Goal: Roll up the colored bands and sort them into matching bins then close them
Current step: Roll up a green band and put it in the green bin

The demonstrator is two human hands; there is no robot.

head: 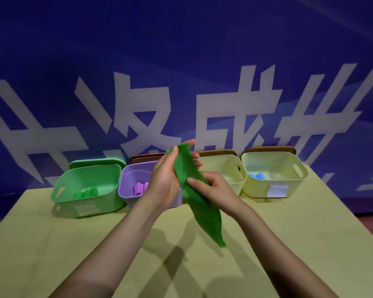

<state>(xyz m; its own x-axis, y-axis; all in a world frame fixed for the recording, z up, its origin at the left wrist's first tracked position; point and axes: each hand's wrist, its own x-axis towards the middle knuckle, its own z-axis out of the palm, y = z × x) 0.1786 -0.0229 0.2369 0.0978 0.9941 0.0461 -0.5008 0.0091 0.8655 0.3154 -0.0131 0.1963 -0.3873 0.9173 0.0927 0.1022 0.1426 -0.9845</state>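
Above the table (52, 244), the left hand (166, 179) pinches the green band's (192, 190) top end while the right hand's (215, 188) fingers clamp its middle; four open bins stand beyond.

Four bins stand in a row across the middle of the frame, on the far part of the tabletop (52, 244): leftmost bin (88, 203), second bin (127, 190), third bin (228, 166), rightmost bin (274, 186). A lid (95, 162) leans behind the leftmost bin. Both hands hold a band (192, 190) in front of the row, at frame centre.
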